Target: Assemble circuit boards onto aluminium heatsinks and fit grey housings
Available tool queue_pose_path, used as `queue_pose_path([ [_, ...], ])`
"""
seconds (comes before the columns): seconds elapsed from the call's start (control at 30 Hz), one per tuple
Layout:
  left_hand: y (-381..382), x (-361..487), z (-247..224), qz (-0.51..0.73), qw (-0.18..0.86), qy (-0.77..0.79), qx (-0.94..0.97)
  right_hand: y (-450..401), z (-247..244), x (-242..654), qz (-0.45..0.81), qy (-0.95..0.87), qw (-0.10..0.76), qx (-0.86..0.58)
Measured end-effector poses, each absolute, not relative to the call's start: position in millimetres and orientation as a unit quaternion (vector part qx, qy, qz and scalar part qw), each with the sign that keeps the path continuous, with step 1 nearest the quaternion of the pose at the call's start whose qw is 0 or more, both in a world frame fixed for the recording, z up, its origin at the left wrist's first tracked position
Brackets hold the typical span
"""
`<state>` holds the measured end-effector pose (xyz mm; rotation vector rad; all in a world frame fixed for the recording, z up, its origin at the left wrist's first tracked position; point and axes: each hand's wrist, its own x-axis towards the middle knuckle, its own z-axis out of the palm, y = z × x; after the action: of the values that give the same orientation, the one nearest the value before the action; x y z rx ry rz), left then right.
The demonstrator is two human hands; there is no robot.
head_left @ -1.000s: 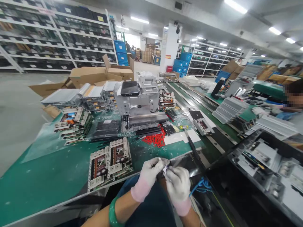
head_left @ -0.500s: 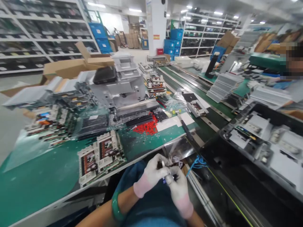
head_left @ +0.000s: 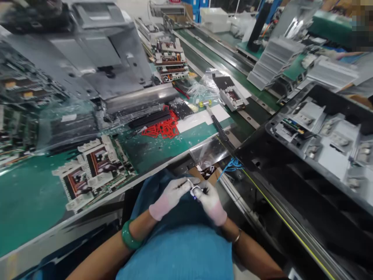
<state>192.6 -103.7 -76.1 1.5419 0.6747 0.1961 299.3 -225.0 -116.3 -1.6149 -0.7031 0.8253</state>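
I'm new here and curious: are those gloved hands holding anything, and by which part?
The right hand holds a small white-and-blue item, the left hand beside it; which part is gripped is too small to tell.

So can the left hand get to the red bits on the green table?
Probably yes: from the left hand, the way forward over the green table to the red bits looks free. That hand seems busy, though, with a small item by the right hand.
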Motion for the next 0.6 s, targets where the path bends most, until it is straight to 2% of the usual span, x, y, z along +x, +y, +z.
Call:
queue_pose_path([
  [0.33, -105.1, 201.8, -92.3, 0.089, 0.582, 0.398, 0.703, -238.3, -141.7, 298.2, 0.282, -0.330, 0.559, -0.706],
  [0.5, -98.9, 201.8, -86.6, 0.085, 0.568, 0.407, 0.710, -239.4, -174.9, 316.6, 0.278, -0.225, 0.558, -0.749],
  [0.6, -93.1, 194.6, -69.8, 0.123, 0.534, 0.406, 0.732, -235.3, -204.3, 337.6, 0.288, -0.138, 0.537, -0.780],
])
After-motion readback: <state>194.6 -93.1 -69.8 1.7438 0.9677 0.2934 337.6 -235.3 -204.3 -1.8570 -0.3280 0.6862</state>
